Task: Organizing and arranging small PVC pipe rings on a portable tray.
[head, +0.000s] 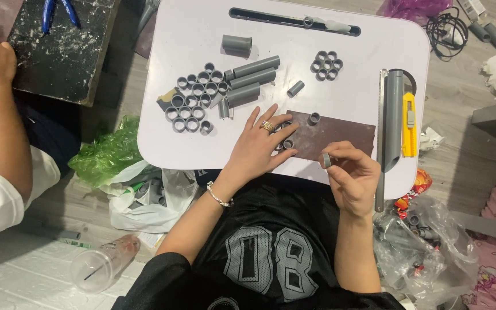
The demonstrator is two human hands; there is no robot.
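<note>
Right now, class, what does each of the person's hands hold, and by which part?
The right hand pinches a short grey pipe ring by its outer wall. The left hand holds nothing; it lies flat on the brown sandpaper sheet.

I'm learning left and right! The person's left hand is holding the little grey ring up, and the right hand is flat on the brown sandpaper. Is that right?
Swapped. In the head view, the right hand pinches the little grey ring in its fingers, and the left hand lies flat on the brown sandpaper.

Yellow utility knife (409,124) beside a long grey pipe (393,112) at the table's right edge; green plastic bag (105,154), clear cup (101,264) and blue-handled pliers (58,12) lie left.
</note>
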